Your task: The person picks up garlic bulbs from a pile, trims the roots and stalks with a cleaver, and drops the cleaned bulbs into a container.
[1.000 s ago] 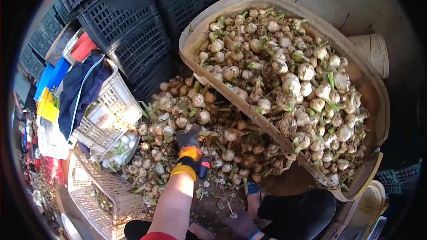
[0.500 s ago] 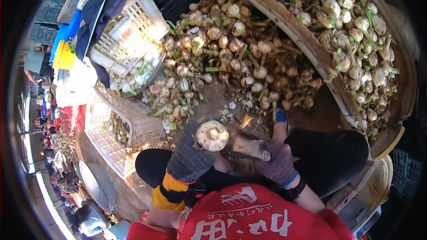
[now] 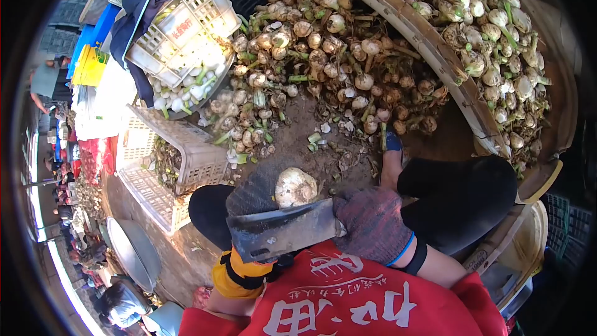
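Note:
My left hand (image 3: 254, 188), in a dark glove, is closed around a garlic bulb (image 3: 295, 188) with its pale, soil-marked side showing. In my right hand (image 3: 374, 224), also gloved, is a cleaver (image 3: 280, 229) with a broad dark blade. The blade lies across in front of the bulb, its upper edge right at the bulb's lower side, and covers part of my left hand and wrist. Beyond my hands, a heap of untrimmed garlic (image 3: 323, 56) with stems and roots spreads over the ground.
A large round basket (image 3: 429, 40) of garlic stands at the right. To the left are a tipped white crate (image 3: 202, 165), another crate (image 3: 193, 22) above white trimmed bulbs (image 3: 189, 93), and a metal basin (image 3: 134, 255). Peelings (image 3: 336, 137) litter the ground. Other people sit farther left.
My right hand has brought the cleaver leftward and down, so its blade now lies across at the bulb. The bulb has turned in my left hand, its side now facing up.

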The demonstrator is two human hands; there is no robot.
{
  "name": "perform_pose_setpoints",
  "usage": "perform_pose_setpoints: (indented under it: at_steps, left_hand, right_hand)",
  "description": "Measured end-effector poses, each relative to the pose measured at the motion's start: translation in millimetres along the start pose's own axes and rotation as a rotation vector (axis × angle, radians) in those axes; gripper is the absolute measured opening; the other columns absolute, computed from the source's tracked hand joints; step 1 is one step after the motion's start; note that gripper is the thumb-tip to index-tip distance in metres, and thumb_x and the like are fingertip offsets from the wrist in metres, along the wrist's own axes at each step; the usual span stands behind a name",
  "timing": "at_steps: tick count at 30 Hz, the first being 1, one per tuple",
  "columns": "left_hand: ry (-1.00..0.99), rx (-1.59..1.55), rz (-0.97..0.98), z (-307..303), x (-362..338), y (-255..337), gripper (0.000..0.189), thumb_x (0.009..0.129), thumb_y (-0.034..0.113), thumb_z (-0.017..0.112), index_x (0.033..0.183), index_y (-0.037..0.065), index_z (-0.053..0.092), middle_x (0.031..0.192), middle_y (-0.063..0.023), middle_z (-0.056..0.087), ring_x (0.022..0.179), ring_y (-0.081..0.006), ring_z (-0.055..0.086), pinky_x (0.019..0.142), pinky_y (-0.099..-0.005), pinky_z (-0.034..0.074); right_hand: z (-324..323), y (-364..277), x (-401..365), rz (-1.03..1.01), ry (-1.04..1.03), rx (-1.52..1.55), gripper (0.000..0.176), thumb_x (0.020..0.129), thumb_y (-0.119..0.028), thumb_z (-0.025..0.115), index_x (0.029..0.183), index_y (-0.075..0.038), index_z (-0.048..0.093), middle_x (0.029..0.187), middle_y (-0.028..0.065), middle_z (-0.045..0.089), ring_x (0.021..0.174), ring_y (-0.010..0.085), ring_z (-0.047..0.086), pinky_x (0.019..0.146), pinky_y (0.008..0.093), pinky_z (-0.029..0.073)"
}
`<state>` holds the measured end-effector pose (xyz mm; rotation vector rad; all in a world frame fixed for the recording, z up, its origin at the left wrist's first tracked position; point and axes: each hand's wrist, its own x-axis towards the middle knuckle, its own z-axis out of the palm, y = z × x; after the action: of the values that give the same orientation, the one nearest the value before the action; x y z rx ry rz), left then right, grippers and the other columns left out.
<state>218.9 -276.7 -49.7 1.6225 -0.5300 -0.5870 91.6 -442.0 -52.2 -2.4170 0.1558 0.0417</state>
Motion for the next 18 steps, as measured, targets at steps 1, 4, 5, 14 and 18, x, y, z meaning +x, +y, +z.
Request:
perform_pose_setpoints:
  at_steps: [1,4,5,14,18]
  left_hand:
    - [-0.012,0.226,0.087,-5,-7,-8,0.053,0.075,0.008,0.079,0.123,-0.003,0.058,0.115,-0.0124,0.066,0.100,-0.0196,0.065,0.083,-0.0303,0.054]
    - [-0.039,0.684,0.265,-12,-17,-1,0.049,0.077,0.010,0.077,0.121,-0.001,0.058,0.112,-0.0119,0.067,0.098,-0.0199,0.067,0.083,-0.0322,0.055]
    - [-0.059,0.601,0.234,-7,-17,27,0.051,0.076,0.011,0.078,0.121,0.000,0.058,0.110,-0.0113,0.067,0.097,-0.0201,0.067,0.082,-0.0334,0.055]
    - [-0.081,0.017,-0.076,4,15,-17,0.037,0.083,0.022,0.075,0.112,0.006,0.058,0.099,-0.0083,0.064,0.087,-0.0234,0.063,0.077,-0.0376,0.053]
    - [-0.305,-1.435,-0.278,13,33,-21,0.039,0.099,0.041,0.049,0.114,0.006,0.056,0.107,-0.0080,0.062,0.091,-0.0286,0.061,0.078,-0.0427,0.053]
  right_hand:
    - [5,5,-2,-0.021,0.059,0.027,0.029,0.071,-0.026,0.066,0.092,-0.007,0.068,0.081,0.0105,0.062,0.073,0.0306,0.064,0.063,0.0411,0.051]
    - [36,60,-20,0.301,0.165,0.158,0.026,0.074,-0.029,0.068,0.090,-0.008,0.069,0.070,0.0093,0.063,0.064,0.0311,0.064,0.061,0.0420,0.053]
    - [37,59,-25,0.303,0.172,0.161,0.026,0.074,-0.029,0.068,0.090,-0.008,0.069,0.070,0.0093,0.063,0.064,0.0311,0.064,0.061,0.0420,0.053]
    - [36,53,-22,0.509,0.127,0.565,0.021,0.075,-0.015,0.079,0.084,-0.002,0.065,0.069,0.0092,0.064,0.063,0.0164,0.061,0.061,0.0310,0.049]
    - [32,58,-17,0.305,0.095,0.746,0.026,0.078,-0.020,0.076,0.096,-0.002,0.069,0.079,0.0137,0.068,0.072,0.0207,0.068,0.064,0.0323,0.051]
